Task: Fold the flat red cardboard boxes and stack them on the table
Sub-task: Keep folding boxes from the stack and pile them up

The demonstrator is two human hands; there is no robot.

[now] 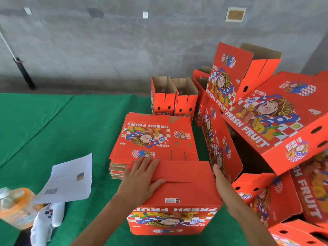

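the folded red printed cardboard box (179, 196) sits near on the green-clothed table (85, 121). left hand (142, 180) presses flat, fingers (150, 162) spread; right hand (221, 181) braces its side, fingers straight. press the flaps evenly so the slot seats.

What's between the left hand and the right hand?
The folded red box in the head view: left hand rests flat on its top flaps, right hand against its right side.
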